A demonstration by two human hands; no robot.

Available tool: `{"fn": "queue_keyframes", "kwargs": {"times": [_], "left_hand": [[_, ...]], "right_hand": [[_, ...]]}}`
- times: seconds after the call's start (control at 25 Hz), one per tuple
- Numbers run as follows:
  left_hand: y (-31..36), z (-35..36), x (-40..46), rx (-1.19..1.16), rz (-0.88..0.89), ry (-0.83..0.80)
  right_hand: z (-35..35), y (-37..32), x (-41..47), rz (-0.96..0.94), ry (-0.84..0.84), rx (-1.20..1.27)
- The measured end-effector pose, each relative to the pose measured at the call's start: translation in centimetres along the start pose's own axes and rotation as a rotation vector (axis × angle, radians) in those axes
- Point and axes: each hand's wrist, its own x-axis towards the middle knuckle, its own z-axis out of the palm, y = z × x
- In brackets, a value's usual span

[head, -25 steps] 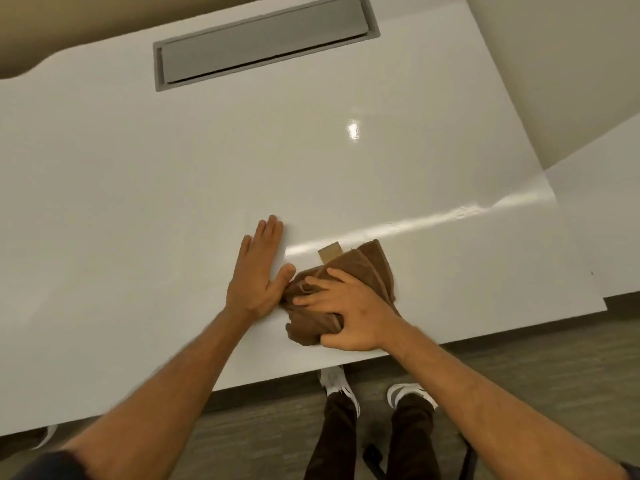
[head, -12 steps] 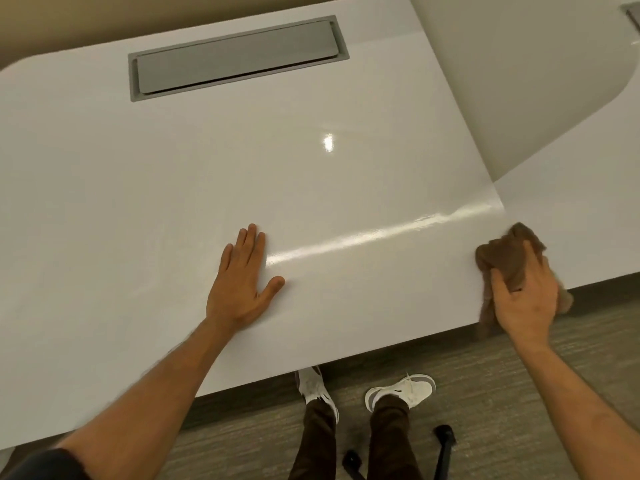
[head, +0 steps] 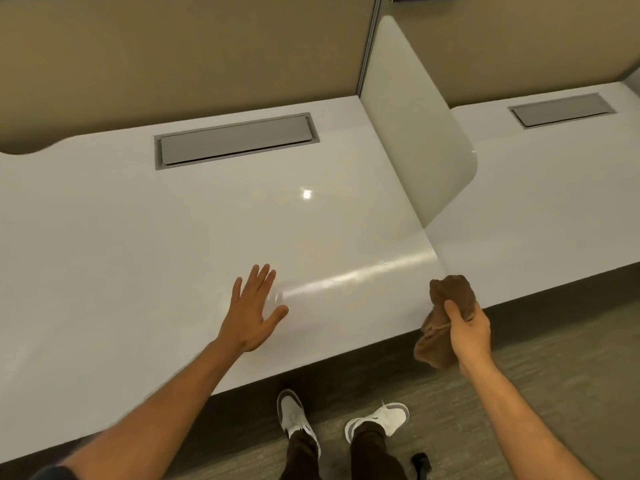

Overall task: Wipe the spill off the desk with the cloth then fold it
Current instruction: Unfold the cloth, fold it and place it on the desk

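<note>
tan wall panels (head: 173,64) behind, white divider (head: 415,133) at right, grey-brown carpet (head: 554,375) below, ceiling light glare (head: 307,194) reflected.

Divider panel (head: 419,133) walls desk (head: 138,254) right side.

Cloth (head: 446,317) partly behind gripping fingers (head: 455,311)

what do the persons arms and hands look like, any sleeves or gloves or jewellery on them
Both forearms are bare to the edge of the picture. The left hand and the right hand wear no gloves, and no rings, watch or wristband show. A dark sleeve edge shows at the upper left arm in the bottom corner; the right arm's sleeve is out of view.
</note>
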Motion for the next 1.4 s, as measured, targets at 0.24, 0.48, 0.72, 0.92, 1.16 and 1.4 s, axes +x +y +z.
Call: {"fn": "queue_keyframes", "kwargs": {"times": [0.24, 0.48, 0.72, 0.92, 1.16, 1.4], "left_hand": [[7.4, -3.4, -2.8, -0.181, 0.002, -0.052], [13.7, -8.0, -2.2, -0.326, -0.079, 0.042], [19.3, -12.3, -1.1, -0.666, -0.090, 0.192], [21.7, -13.7, -1.6, -0.954, -0.059, 0.217], [22.8, -13.9, -2.1, -0.925, -0.155, 0.464], [22.7, -16.3, -2.1, -0.911, -0.145, 0.486]], "right_hand": [[1.9, -6.1, -7.1, -0.172, -0.227, 0.128], [3.4, -11.2, -10.4, -0.342, -0.538, 0.024], [2.9, -18.2, -11.2, -0.551, -0.794, -0.049], [2.7, -21.4, -11.2, -0.646, -0.921, -0.054], [2.5, -22.2, -10.0, -0.705, -0.937, -0.190], [3.6, -22.4, -9.2, -0.681, -0.925, -0.135]]}}
